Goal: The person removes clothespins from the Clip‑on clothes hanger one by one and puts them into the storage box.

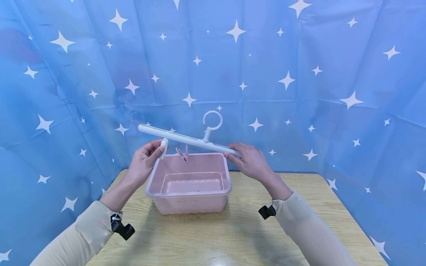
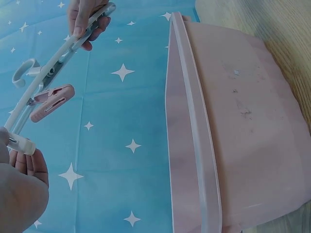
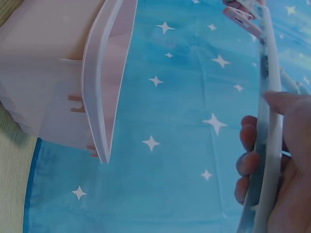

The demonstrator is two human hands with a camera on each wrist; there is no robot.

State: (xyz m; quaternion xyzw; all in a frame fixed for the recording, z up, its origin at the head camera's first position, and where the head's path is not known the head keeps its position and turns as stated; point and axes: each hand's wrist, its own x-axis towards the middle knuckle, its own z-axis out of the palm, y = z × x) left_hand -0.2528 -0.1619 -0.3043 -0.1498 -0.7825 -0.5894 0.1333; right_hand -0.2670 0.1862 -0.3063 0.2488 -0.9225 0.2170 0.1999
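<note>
A white hanger bar [image 1: 186, 139] with a round hook [image 1: 213, 119] on top is held tilted in the air, its left end higher in the head view. My right hand [image 1: 247, 159] grips the bar's right end, fingers wrapped round it in the right wrist view. Between thumb and fingers my left hand [image 1: 145, 159] pinches a white clip [image 1: 164, 147] at the underside of the bar; whether the clip is attached there I cannot tell. A pink clip [image 2: 52, 102] hangs from the bar between the two hands.
Below the hanger a pink plastic basin [image 1: 193, 204] stands on the wooden table [image 1: 213, 236]. A blue curtain [image 1: 299, 122] with white stars encloses the back and sides.
</note>
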